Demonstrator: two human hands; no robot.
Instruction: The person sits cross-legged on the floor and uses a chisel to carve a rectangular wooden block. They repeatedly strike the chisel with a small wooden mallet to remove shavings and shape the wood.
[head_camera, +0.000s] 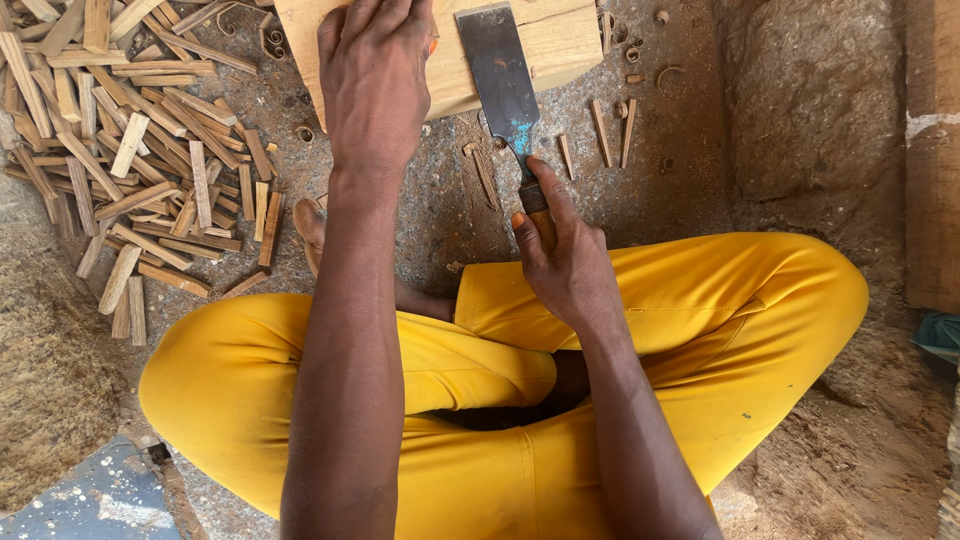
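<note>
Pale wood fills the top of the view: a thick wooden block (540, 45) rests on the dirt floor (800, 130), and the left hand (375, 85) lies spread flat over its near face, fingers apart, pressing it steady. The right hand (565, 265) is wrapped tight around the handle of a broad chisel (500, 85), whose flat steel blade lies against the block's front face. This looks like the splitting or paring step; the next stroke would seem to call for a firm brace and a blade edge kept well away from the left fingers. A pile of cut slats (140, 160) lies to the left. The block's far side is cut off by the frame, the left hand's fingertips pass out of view, and the cutting edge is hard to make out.
</note>
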